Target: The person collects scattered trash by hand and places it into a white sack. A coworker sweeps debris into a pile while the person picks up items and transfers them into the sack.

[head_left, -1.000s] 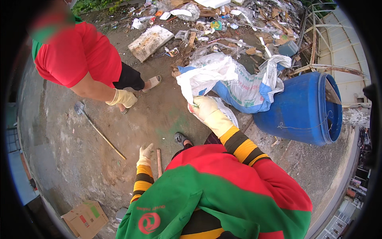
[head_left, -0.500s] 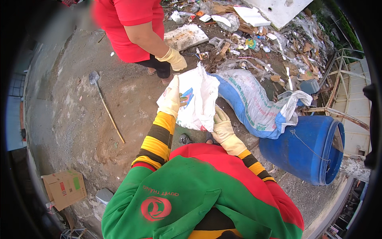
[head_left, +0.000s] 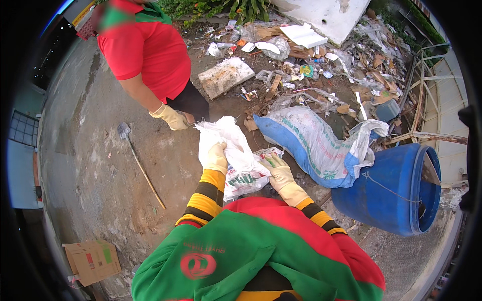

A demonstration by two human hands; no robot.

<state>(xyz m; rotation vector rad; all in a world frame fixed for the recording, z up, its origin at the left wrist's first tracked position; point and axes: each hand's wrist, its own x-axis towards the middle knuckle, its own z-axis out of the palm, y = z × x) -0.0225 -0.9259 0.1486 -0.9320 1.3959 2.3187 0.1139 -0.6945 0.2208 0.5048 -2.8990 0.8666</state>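
A crumpled white woven sack (head_left: 233,140) with red and green print is held out before my body. My left hand (head_left: 217,159), in a cream rubber glove, closes on its left side. My right hand (head_left: 282,178), gloved alike, grips the sack's right edge, thumb and fingers around the rim; part of those fingers is hard to make out. A full white and blue sack (head_left: 311,138) lies on the ground just beyond my right hand, apart from it. What the held sack contains is hidden.
A co-worker in red (head_left: 155,60) stands ahead on the left, gloved hand near my sack. Scattered rubbish (head_left: 306,70) covers the far right, beside a concrete slab (head_left: 227,78). A blue barrel (head_left: 374,188) lies at right; a shovel (head_left: 143,168) and cardboard box (head_left: 95,263) are left.
The held sack has opened out and sagged lower, showing more print, with its top shifted left. The co-worker has shifted left, and my view has tilted up.
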